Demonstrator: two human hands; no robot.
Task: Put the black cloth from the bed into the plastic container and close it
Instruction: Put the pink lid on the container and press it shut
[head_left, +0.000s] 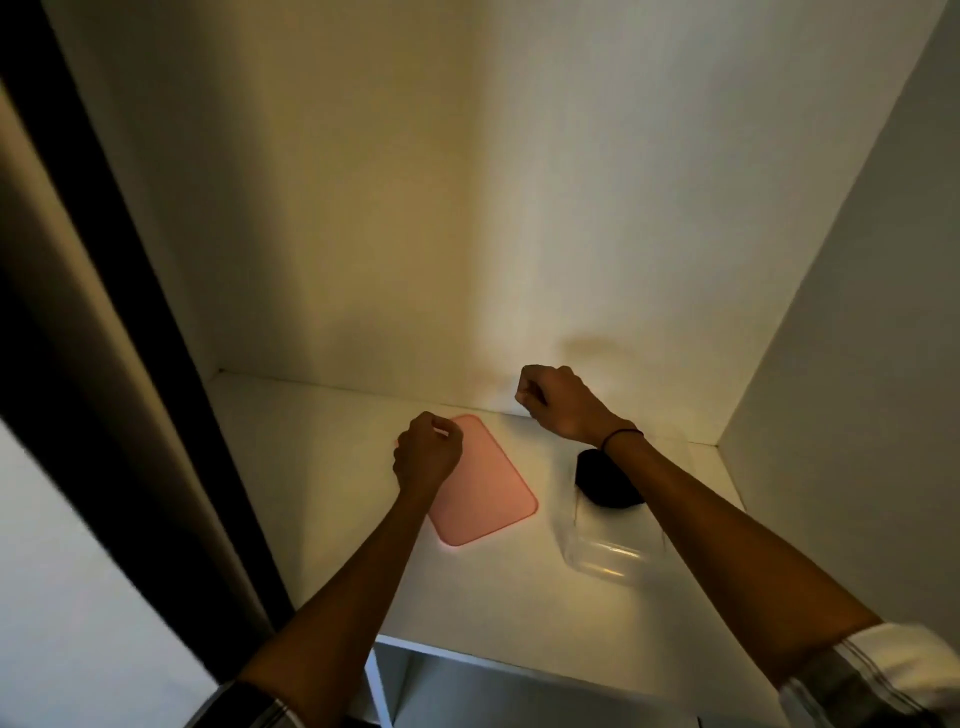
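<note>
- Fingers of my left hand curled together, empty, over the far end of the pink lid; right hand likewise fisted, empty.
- Lid's long axis runs away-left to near-right; left hand nearer.
- Black cloth already in the clear container, right of lid.

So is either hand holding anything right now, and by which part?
Nothing visibly held. The left hand, loosely curled, hovers over the pink lid; the right hand, fisted, is above the shelf, clear of the container.
</note>
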